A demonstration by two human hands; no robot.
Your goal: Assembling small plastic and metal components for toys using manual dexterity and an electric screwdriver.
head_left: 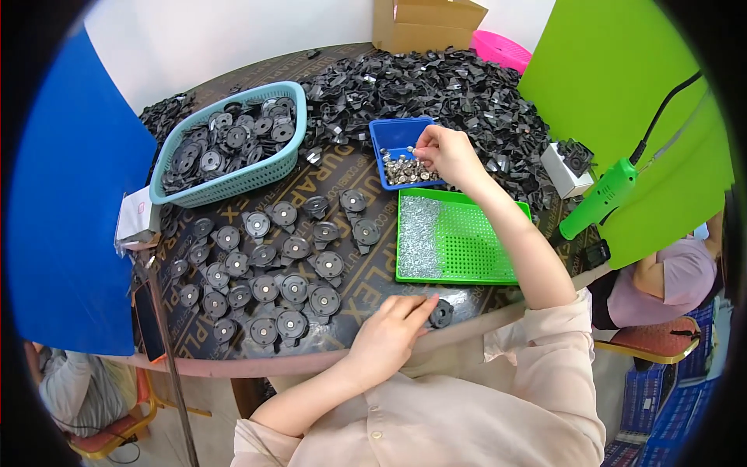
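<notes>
My right hand (450, 154) reaches over a blue tray (376, 137) of small round silver metal pieces (406, 170). Its thumb and fingers are pinched together at the pieces; what lies between the fingertips is too small to make out. Near the table's front edge rests my left hand (393, 331), fingers stretched out. Its fingertips are at the left side of a single round black plastic part (441, 313) on the table. Several rows of similar round black parts (264, 289), with silver centres, are laid out to the left.
A light-blue basket (247, 184) of round black parts stands back left. Loose black pieces (436, 82) are heaped behind the blue tray. A green perforated tray (475, 241) with tiny silvery bits sits under my right forearm. A green corded electric screwdriver (599, 198) hangs at right.
</notes>
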